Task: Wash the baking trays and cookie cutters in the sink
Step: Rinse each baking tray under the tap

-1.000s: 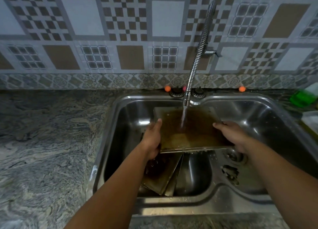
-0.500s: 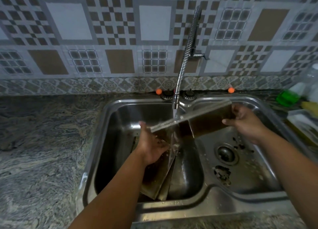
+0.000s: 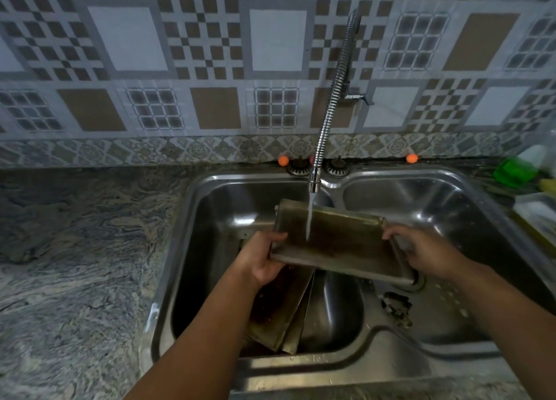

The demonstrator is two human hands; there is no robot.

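Baking tray (image 3: pixel 340 243) sits in mid-air over the middle of the sink (image 3: pixel 445 186), held level under the running tap (image 3: pixel 331 105), its dark stained inside facing up. In the head view, the left hand (image 3: pixel 261 261) grips the tray's left edge with fingers (image 3: pixel 275 237) curled over the rim, and the right hand (image 3: pixel 427 249) grips the right edge the same way, so both hands are clenched on the tray. The stream of water (image 3: pixel 309 216) lands near the tray's far middle.

To rinse well, I judge the tray should be tipped slightly toward the left basin so the dirty water runs off one corner, and slid left and right so the stream reaches every stained patch. A wet metal rim is probably slippery, so a firm hold on both edges matters.

Counted: one tray in the hands; two more trays (image 3: pixel 279 312) leaning in the near part of the left basin, though a third may hide behind them. One tap, one stream. Two basins in the sink. No cookie cutters can be made out. On the far right of the worktop (image 3: pixel 75 249) stands one green bottle (image 3: pixel 516 171).
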